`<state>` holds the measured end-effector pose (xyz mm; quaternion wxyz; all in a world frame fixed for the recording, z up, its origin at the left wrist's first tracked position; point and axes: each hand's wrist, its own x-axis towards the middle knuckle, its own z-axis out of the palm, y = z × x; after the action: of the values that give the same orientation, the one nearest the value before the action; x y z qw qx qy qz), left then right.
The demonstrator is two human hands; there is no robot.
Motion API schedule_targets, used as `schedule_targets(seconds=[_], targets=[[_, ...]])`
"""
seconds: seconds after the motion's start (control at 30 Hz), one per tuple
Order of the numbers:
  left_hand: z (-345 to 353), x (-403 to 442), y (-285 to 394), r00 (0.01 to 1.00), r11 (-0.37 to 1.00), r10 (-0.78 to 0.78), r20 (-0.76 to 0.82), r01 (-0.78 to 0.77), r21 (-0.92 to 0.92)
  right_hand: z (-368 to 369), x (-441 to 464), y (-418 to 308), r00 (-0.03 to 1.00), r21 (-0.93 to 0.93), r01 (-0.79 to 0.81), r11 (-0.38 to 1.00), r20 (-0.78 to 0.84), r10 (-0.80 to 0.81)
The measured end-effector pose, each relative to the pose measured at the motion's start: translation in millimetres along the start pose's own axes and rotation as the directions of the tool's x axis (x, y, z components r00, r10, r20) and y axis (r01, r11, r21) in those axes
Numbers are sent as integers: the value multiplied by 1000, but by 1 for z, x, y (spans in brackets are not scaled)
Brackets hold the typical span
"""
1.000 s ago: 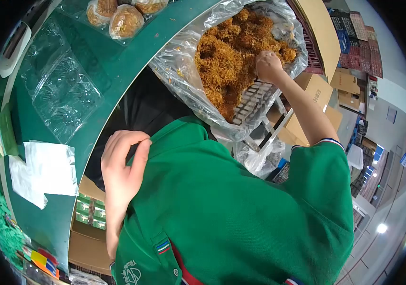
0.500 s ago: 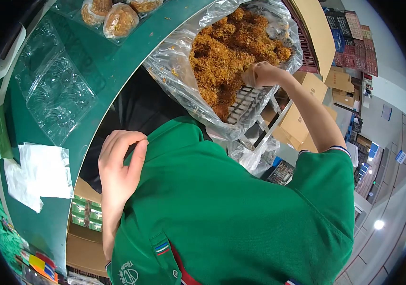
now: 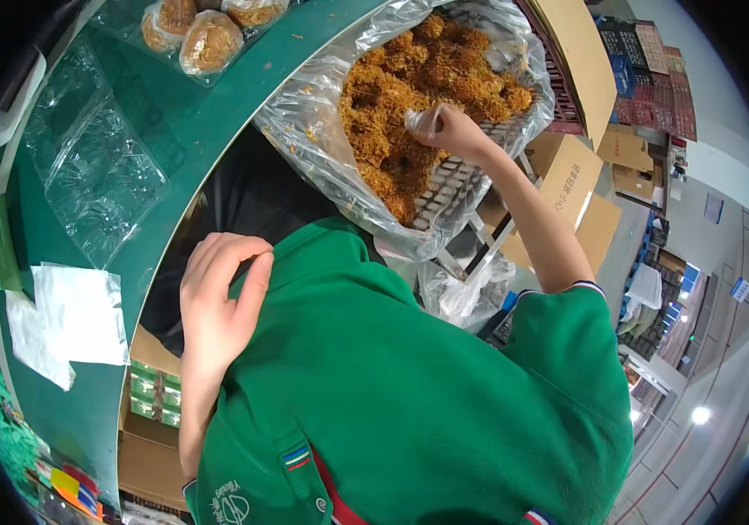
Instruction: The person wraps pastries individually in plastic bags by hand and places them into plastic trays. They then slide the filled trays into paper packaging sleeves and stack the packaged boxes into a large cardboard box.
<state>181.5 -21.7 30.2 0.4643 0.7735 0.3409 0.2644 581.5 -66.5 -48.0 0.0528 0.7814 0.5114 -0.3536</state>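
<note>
My right hand [image 3: 455, 133] is closed, pinching a crumpled piece of clear plastic film [image 3: 424, 122]. It is over the buns coated in brown-orange floss [image 3: 392, 109], which lie in a crate lined with a clear plastic bag [image 3: 300, 118]. Part of the crate's pale grid-like bottom [image 3: 457, 188] shows through the liner below that hand. Away from the crate, my left hand [image 3: 225, 293] rests loosely bent in front of my green shirt, its thumb apart from the palm. I see nothing in it.
On the green table [image 3: 203, 131] lie a clear clamshell tray [image 3: 98, 171], white paper sheets [image 3: 85, 311] and wrapped buns [image 3: 210, 42] in a tray at the top. Cardboard boxes [image 3: 567, 184] stand beyond the crate.
My right hand has moved left across the crate, from the bare grid edge to over the buns, with the plastic film still in its fingers. The left hand has barely moved.
</note>
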Motion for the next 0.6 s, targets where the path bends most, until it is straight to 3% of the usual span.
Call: schedule_targets(seconds=[0.1,0.13,0.17,0.23,0.27,0.33,0.47,0.6], targets=[[-2,0,1,1000,1000,9,-21,-9,14,6,13,4,978,412,-162,896,-52,200],[-2,-2,1,1000,1000,2,-27,-2,19,7,11,-7,958,647,-91,757,-151,245],[-2,-5,0,999,1000,-13,-45,14,14,13,18,-7,948,882,35,471,-178,263],[-3,-8,-3,997,999,-42,-70,43,10,6,12,-30,987,987,153,-43,-151,57],[-1,-8,-2,996,998,-55,-74,56,17,5,9,-40,991,943,122,-310,-135,-23],[0,-6,-1,998,999,-33,-59,34,30,9,11,-52,988,664,-35,-747,-89,-126],[5,-6,-1,1000,998,-30,-7,30,46,15,-11,-75,943,503,-143,-852,-191,-271],[8,-10,-3,1000,998,-12,14,11,56,18,-15,-84,895,542,-169,-823,-265,-359]])
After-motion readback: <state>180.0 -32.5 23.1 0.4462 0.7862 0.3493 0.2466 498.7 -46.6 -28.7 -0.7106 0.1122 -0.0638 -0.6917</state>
